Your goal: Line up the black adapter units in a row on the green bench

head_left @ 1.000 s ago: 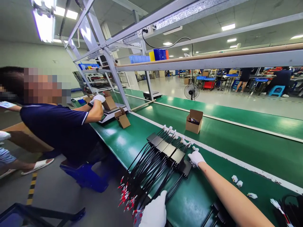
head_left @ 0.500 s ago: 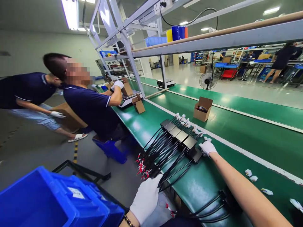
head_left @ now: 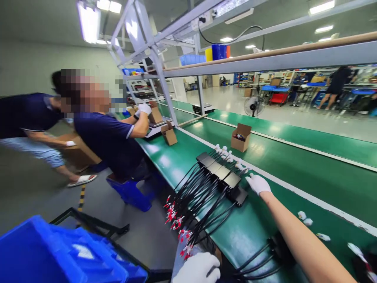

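Observation:
A row of black box-shaped modules lies on the green bench, with black cables trailing over the near edge. The cables end in red-and-white tips. White connectors line the modules' far side. My right hand, in a white glove, is just right of the row, its fingers stretched towards the last connectors; it appears to hold nothing. Low in view, my gloved left hand is below the cable tips, fingers loosely bent and apart, with nothing visible in them. Another black module sits partly behind my right forearm.
Loose white connectors lie on the green bench at right. An open carton stands beyond the row, a second carton farther left. Blue bins are at lower left. A co-worker sits by a scale.
My left hand has let go of the cables and moved down and right. My right hand has come slightly away from the end module. The view has shifted a little.

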A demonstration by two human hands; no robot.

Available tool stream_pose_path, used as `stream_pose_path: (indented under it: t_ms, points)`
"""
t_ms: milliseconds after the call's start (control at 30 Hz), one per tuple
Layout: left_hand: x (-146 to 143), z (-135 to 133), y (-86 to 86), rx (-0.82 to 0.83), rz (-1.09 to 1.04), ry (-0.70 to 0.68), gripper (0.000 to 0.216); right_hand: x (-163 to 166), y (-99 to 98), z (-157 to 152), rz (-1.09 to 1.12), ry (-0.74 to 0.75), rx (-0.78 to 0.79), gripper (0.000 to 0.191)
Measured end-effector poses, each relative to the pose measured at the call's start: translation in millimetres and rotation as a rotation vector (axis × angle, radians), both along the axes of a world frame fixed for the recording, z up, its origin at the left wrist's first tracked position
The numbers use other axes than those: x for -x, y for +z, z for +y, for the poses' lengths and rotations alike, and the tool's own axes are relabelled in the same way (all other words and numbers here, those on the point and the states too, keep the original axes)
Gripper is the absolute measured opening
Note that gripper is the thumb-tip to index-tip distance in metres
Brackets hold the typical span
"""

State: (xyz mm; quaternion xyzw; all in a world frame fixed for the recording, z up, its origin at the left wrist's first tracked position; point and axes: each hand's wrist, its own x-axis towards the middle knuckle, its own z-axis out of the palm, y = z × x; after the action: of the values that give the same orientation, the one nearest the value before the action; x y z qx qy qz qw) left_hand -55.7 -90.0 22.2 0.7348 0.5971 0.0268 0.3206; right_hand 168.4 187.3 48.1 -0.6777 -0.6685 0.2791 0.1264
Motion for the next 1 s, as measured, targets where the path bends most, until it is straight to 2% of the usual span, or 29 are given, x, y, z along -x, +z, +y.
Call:
stream_pose_path:
  t_ms: [133, 200, 333, 433, 500, 600, 700, 800, 867, 900, 1000]
  points:
    - [-30.9, 15.2, -5.3, 0.001, -0.101, -0.228, 0.026, -44.2, 18.5, -30.0, 0.083, -0.115, -0.157, 0.039]
    - [-47.1, 24.3, -3.4, -0.015, -0.149, -0.266, 0.028, -69.7, 20.5, -57.1, 0.144, -0.195, -0.208, 0.041]
    - [-85.8, 44.4, 4.1, -0.023, -0.266, -0.122, 0.045, -107.1, 13.4, -113.3, 0.266, -0.375, -0.270, 0.040]
    - [-116.5, 63.5, 3.9, 0.116, -0.390, -0.041, 0.063, -116.4, 4.7, -138.4, 0.339, -0.449, -0.297, 0.039]
    - [-133.3, 76.9, -0.4, 0.198, -0.471, -0.044, 0.062, -115.0, -0.8, -145.9, 0.374, -0.446, -0.303, 0.036]
    - [-149.1, 94.3, -11.5, 0.256, -0.558, -0.055, 0.047, -107.8, -7.6, -149.1, 0.400, -0.407, -0.298, 0.031]
    - [-152.2, 107.8, -25.1, 0.310, -0.642, 0.014, 0.040, -100.5, -10.3, -149.3, 0.424, -0.375, -0.294, 0.028]
    - [-140.8, 118.0, -33.2, 0.475, -0.726, 0.113, 0.021, -94.1, -6.2, -149.6, 0.472, -0.343, -0.293, 0.029]
    - [-125.4, 121.0, -30.8, 0.576, -0.805, 0.171, 0.009, -90.2, -0.5, -151.1, 0.516, -0.313, -0.287, 0.031]
    - [-116.5, 120.5, -27.1, 0.599, -0.857, 0.198, 0.010, -88.2, 2.6, -152.6, 0.540, -0.298, -0.285, 0.032]
    - [-93.1, 110.5, -10.7, 0.585, -1.014, 0.278, 0.029, -79.5, 11.2, -162.4, 0.591, -0.274, -0.335, 0.033]
